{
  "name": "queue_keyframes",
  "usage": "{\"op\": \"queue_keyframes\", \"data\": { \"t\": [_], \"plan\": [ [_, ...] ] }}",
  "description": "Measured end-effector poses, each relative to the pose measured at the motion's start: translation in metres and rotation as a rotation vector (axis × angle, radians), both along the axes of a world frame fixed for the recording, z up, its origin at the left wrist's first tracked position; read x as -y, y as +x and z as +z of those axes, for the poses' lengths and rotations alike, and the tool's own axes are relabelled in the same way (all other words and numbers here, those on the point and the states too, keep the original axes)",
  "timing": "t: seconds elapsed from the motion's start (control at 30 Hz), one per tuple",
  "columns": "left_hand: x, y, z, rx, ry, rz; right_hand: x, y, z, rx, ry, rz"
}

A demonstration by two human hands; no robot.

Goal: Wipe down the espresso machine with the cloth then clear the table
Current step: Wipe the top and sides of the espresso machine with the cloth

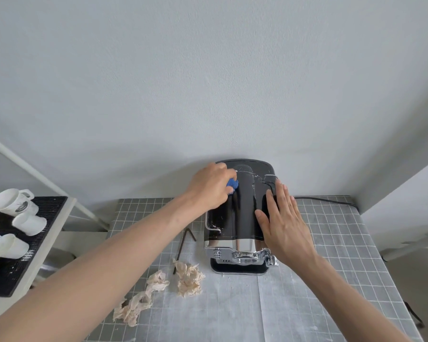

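Note:
A black and chrome espresso machine [240, 206] stands at the back of the table against the wall. My left hand [211, 186] grips a bunched blue cloth [232, 185] and holds it against the machine's top, near its back left corner. On the right half of the top my right hand [283, 218] rests flat, fingers straight. White streaks show on the black top. Most of the cloth is hidden inside my left hand.
Crumpled beige paper napkins [189, 277] [140, 301] and a thin dark bent stick [183, 240] lie on the grey grid tablecloth [331, 267] left of the machine. White cups [13, 202] lie on a black mat at the far left. A black cable [331, 200] runs behind the machine.

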State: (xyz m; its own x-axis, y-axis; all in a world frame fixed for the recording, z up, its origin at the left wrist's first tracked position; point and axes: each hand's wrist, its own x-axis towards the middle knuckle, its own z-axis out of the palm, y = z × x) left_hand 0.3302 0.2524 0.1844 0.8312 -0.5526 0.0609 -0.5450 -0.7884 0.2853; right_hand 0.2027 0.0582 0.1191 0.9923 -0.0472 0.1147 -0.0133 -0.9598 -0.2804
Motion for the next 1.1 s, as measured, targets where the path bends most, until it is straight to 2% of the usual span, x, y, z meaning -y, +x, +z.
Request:
{"op": "queue_keyframes", "data": {
  "t": [0.1, 0.3, 0.43, 0.6, 0.8, 0.87, 0.97, 1.1],
  "plan": [
    [-0.006, -0.003, -0.003, -0.005, -0.029, -0.011, -0.001, 0.0, 0.0, 0.001, 0.005, -0.003],
    [-0.028, -0.054, 0.013, -0.192, -0.023, -0.161, -0.001, 0.001, 0.0, -0.006, 0.012, -0.013],
    [-0.037, -0.071, 0.013, -0.197, -0.01, -0.244, -0.002, 0.0, -0.001, -0.005, 0.007, -0.013],
    [-0.021, -0.048, 0.006, -0.084, -0.013, -0.139, 0.0, 0.001, -0.001, -0.003, 0.016, -0.002],
    [0.012, -0.006, 0.003, 0.126, 0.121, 0.015, -0.001, -0.001, 0.001, -0.002, 0.026, 0.001],
    [0.018, -0.002, -0.001, 0.142, 0.108, 0.025, 0.0, -0.001, 0.001, 0.003, 0.022, -0.002],
    [0.01, 0.003, 0.003, 0.078, 0.007, -0.032, -0.001, -0.002, -0.001, 0.012, 0.016, -0.006],
    [0.017, -0.003, 0.014, -0.052, -0.09, -0.237, -0.001, -0.002, -0.005, 0.03, 0.018, -0.031]
  ]
}}
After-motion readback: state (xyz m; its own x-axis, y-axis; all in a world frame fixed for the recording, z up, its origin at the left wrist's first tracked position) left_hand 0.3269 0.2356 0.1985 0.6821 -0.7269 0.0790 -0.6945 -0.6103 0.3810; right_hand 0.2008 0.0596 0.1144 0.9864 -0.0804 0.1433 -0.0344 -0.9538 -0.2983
